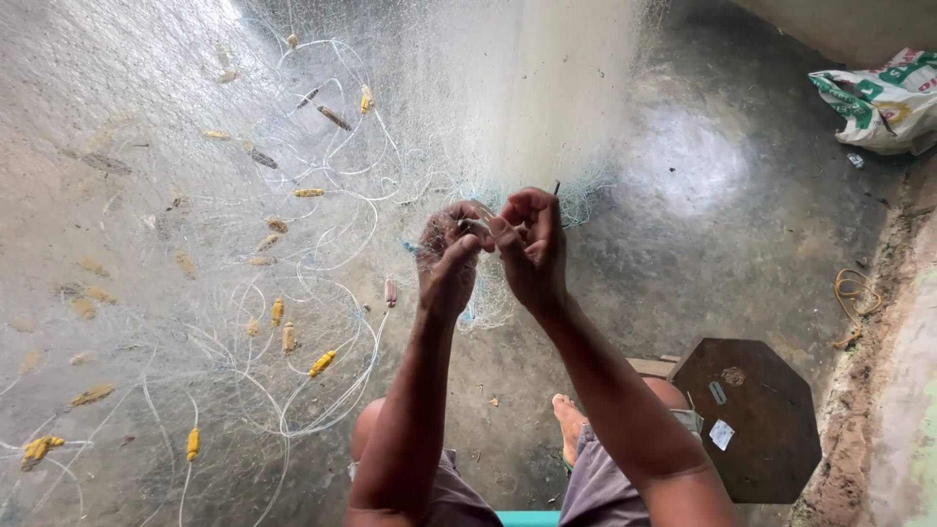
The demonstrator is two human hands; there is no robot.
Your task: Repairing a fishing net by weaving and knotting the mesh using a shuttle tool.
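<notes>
A fine pale fishing net (pixel 322 146) hangs and spreads over the concrete floor, strung with white cord and several small yellow floats (pixel 322 363). My left hand (pixel 449 256) and my right hand (pixel 532 249) are raised close together in the middle of the view, both pinching the net's mesh between fingertips. A thin dark needle-like tool (pixel 557 187) sticks up from my right hand's fingers. The mesh bunches between the two hands and hangs below them.
A dark octagonal wooden stool (pixel 752 420) stands at the lower right beside my knee. A white and green sack (pixel 883 102) lies at the top right. A coil of yellow cord (pixel 851 293) lies by the rough wall edge. My bare foot (pixel 568 420) rests on the floor.
</notes>
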